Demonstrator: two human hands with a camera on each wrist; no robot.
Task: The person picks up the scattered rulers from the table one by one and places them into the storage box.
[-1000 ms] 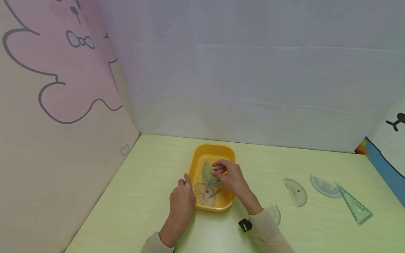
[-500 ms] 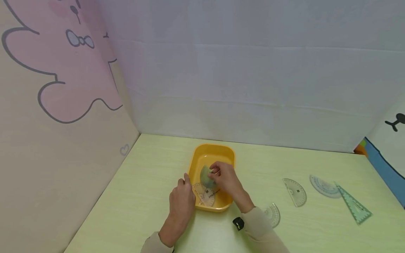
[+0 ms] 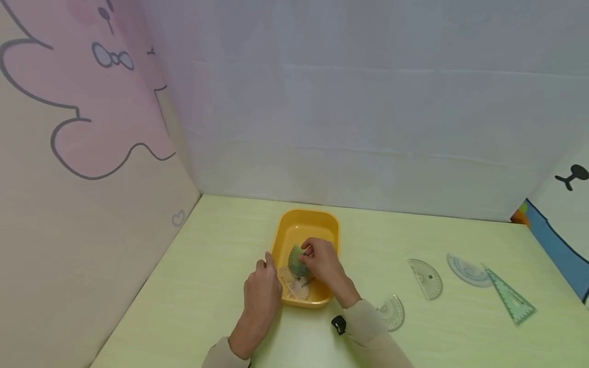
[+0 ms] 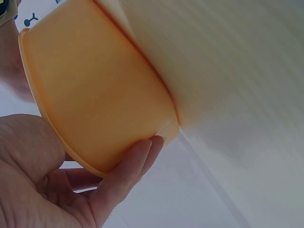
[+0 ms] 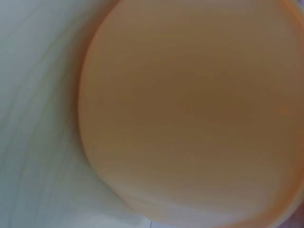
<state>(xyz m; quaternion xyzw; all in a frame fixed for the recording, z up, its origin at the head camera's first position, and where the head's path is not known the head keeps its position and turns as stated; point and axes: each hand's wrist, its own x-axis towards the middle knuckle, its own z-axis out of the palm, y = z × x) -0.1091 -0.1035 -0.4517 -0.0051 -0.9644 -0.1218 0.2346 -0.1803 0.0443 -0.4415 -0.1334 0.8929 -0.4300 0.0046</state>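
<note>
A yellow plastic tray (image 3: pixel 309 219) stands on the table, its outer wall (image 4: pixel 99 90) large in the left wrist view. My left hand (image 3: pixel 262 291) grips its left side, with fingers (image 4: pixel 135 164) against the outer wall. Over the inside of the tray, my right hand (image 3: pixel 324 263) pinches a greenish see-through protractor (image 3: pixel 294 263) between thumb and fingers. Below it a clear protractor (image 3: pixel 294 287) lies on the tray floor, partly overlapped by the green one. Only the tray's outside (image 5: pixel 190 114) shows in the right wrist view; the right fingers are hidden there.
On the table to the right lie a clear protractor (image 3: pixel 427 279), another protractor (image 3: pixel 468 271) and a green set square (image 3: pixel 511 296) touching its end in this view. One more protractor (image 3: pixel 393 312) is partly covered by the right sleeve (image 3: pixel 368 324). Walls (image 3: pixel 349 133) bound the table behind and at left.
My right hand has shifted a little left and toward me with the green protractor, which now overlaps the clear one more. The left hand stays on the tray.
</note>
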